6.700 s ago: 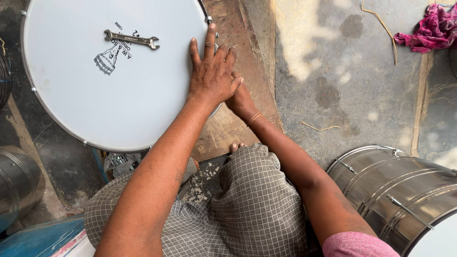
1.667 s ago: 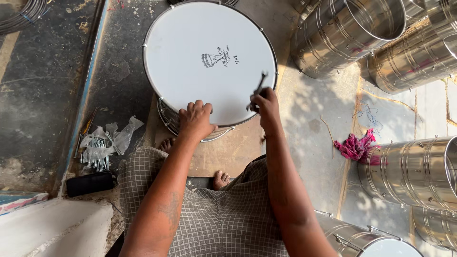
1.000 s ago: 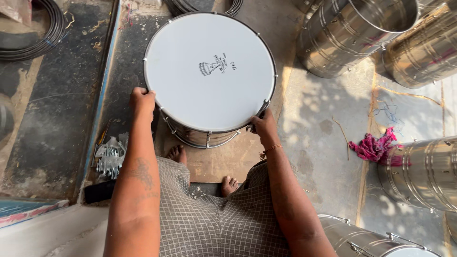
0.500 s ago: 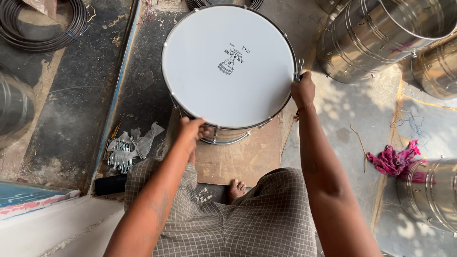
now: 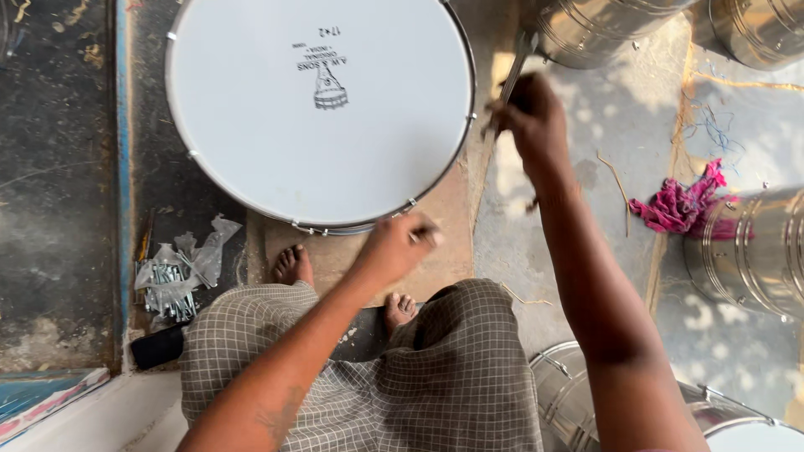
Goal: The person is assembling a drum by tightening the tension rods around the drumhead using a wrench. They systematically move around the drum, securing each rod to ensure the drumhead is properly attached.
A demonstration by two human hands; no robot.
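head view, 1 camera | looks straight down from above the seated person | close over the drum (image 5: 318, 109) and both forearms | floor (image 5: 59, 209) left, steel shells (image 5: 741, 251) right

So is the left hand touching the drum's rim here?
Cannot tell. In the head view the left hand sits at the drum near edge, overlapping the rim, but motion blur hides any contact or gap.

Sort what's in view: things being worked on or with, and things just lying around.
In hand:
- white-headed drum, left hand at its near rim
- metal wrench, gripped in right hand

Lying about:
- plastic bag of bolts
- pink rag
- bare steel drum shells
- wooden board under the drum
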